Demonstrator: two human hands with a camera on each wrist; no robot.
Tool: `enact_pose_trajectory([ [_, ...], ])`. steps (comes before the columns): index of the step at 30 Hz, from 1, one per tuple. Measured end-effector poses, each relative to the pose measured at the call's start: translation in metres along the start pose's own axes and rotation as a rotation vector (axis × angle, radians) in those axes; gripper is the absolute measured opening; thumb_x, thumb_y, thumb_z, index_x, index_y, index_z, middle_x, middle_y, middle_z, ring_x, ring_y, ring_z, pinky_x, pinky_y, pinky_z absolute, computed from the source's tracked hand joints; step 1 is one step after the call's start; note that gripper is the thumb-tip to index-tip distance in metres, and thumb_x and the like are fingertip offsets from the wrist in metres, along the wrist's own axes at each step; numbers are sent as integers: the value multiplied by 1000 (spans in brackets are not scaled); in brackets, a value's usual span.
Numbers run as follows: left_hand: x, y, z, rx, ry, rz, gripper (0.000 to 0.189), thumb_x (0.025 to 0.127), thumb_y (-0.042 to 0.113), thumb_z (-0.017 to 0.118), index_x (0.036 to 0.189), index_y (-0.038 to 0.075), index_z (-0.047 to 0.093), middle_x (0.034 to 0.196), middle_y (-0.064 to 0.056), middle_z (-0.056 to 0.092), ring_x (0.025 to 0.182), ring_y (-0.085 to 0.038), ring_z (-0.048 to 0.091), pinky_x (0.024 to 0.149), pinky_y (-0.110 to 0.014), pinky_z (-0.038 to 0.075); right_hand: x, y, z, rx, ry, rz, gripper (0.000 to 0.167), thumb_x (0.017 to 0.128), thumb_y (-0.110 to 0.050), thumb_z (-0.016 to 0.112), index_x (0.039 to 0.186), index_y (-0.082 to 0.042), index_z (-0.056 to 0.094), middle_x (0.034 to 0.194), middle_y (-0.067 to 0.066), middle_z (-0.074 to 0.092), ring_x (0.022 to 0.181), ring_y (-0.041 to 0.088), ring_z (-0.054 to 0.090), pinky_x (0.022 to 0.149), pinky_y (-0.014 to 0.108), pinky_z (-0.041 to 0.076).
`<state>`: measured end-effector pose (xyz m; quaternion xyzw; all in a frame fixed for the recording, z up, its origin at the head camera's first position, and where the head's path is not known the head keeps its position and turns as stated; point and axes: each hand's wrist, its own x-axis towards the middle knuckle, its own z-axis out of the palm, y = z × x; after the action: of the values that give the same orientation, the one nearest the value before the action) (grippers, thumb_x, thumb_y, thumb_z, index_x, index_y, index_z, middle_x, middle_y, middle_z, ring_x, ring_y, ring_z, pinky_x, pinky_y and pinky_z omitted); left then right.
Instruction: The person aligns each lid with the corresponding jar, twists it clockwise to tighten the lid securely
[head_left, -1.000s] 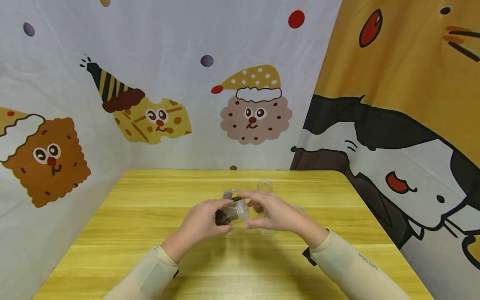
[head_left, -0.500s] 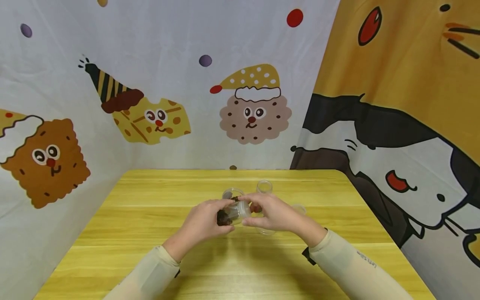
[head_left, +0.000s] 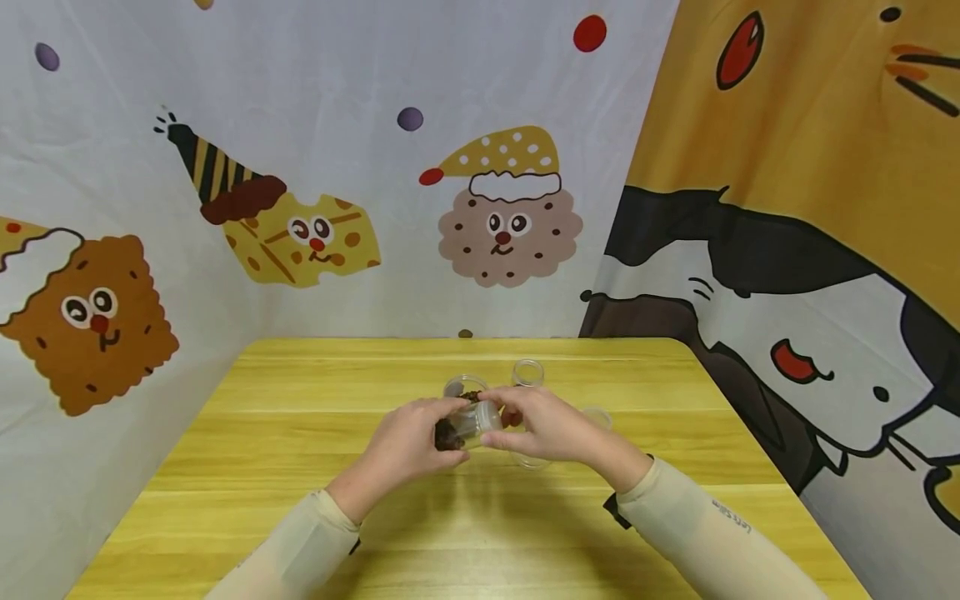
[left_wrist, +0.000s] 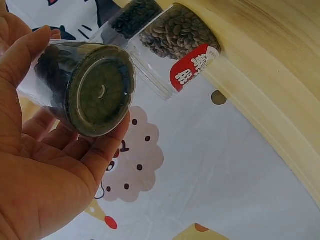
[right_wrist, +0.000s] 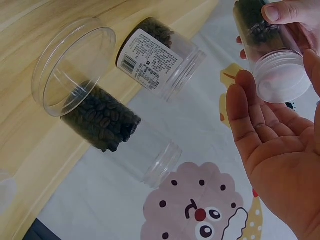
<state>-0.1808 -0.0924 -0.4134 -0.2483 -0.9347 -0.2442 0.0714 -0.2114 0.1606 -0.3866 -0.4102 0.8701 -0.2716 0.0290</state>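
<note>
A clear plastic jar [head_left: 467, 425] lies tilted on its side in the air, dark clumpy contents gathered toward its base. My left hand [head_left: 408, 437] grips its base end, thumb on one side and fingers beneath, as the left wrist view shows with the jar's round bottom [left_wrist: 101, 90] facing the camera. At the other end is a translucent whitish screw lid [right_wrist: 284, 82]. My right hand [head_left: 551, 425] holds this lid between thumb and fingers, the fingertips at its rim in the right wrist view.
Behind my hands stand two open clear jars: one with lighter brown beans [left_wrist: 175, 35] and a red label, another with dark coffee beans [right_wrist: 102, 120]. A clear round lid [right_wrist: 37, 70] lies nearer me on the wooden table [head_left: 480, 525]; a further clear round piece [head_left: 597, 417] lies at right.
My right hand has moved slightly left, its thumb now onto the lid. The jar has shifted a little to the right in my left hand.
</note>
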Motion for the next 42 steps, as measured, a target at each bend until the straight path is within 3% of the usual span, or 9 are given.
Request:
enact_pose_trajectory([
  [6, 1, 0, -1, 6, 9, 6, 67, 81, 37, 96, 141, 19, 70, 124, -6, 78, 102, -24, 74, 81, -47, 63, 1, -1, -1, 5, 2, 8, 58, 103, -39, 74, 148, -5, 61, 114, 3, 77, 93, 8, 75, 84, 35, 66],
  [12, 1, 1, -1, 23, 9, 13, 68, 80, 38, 96, 140, 19, 71, 123, -6, 78, 101, -23, 74, 81, -45, 63, 2, -1, 0, 28, -17, 48, 51, 105, -45, 68, 142, -11, 65, 100, -5, 76, 76, 2, 66, 70, 23, 59],
  [18, -1, -1, 1, 22, 17, 6, 67, 79, 38, 96, 139, 19, 71, 124, -6, 78, 102, -24, 75, 80, -46, 63, 4, 0, 5, 52, -19, 80, 46, 107, -49, 63, 134, -13, 69, 91, -8, 73, 66, 1, 60, 62, 23, 54],
  [21, -2, -2, 1, 22, 21, 1, 67, 80, 39, 96, 139, 19, 71, 124, -6, 79, 101, -23, 75, 81, -45, 63, 5, -1, 4, 38, -26, 95, 50, 107, -49, 63, 138, -10, 67, 95, -6, 76, 69, 2, 63, 64, 23, 56],
  [25, -1, -2, 0, 29, 30, -7, 67, 80, 39, 96, 139, 19, 71, 124, -6, 79, 100, -22, 75, 81, -44, 63, 2, -1, -2, 10, -32, 123, 72, 103, -52, 68, 158, -9, 51, 120, 4, 78, 87, 8, 71, 77, 28, 60],
  [27, -1, -3, 0, 34, 34, -12, 67, 80, 38, 96, 139, 18, 71, 125, -7, 78, 100, -22, 75, 81, -44, 64, -1, -2, -6, -28, -9, 99, 83, 98, -50, 76, 164, -13, 42, 132, 7, 73, 100, 13, 73, 84, 31, 61],
  [30, 0, -4, 1, 50, 39, -12, 66, 80, 36, 96, 138, 18, 72, 125, -7, 78, 100, -22, 76, 81, -44, 64, -4, -1, -10, -105, 50, -5, 88, 89, -41, 88, 163, -19, 46, 142, 6, 68, 109, 17, 70, 86, 33, 61],
  [34, 1, -4, 1, 61, 42, -3, 66, 80, 37, 96, 138, 17, 72, 124, -7, 79, 101, -23, 76, 81, -44, 64, -2, 0, -10, -171, 102, -119, 72, 86, -28, 92, 150, -15, 61, 145, 5, 68, 113, 18, 70, 89, 33, 63],
  [42, 2, -3, 3, 71, 33, 7, 67, 80, 38, 96, 139, 17, 71, 124, -8, 79, 102, -25, 76, 81, -45, 64, -3, 5, -5, -183, 105, -130, 60, 89, -26, 89, 143, -11, 68, 136, 7, 74, 112, 20, 73, 85, 28, 64],
])
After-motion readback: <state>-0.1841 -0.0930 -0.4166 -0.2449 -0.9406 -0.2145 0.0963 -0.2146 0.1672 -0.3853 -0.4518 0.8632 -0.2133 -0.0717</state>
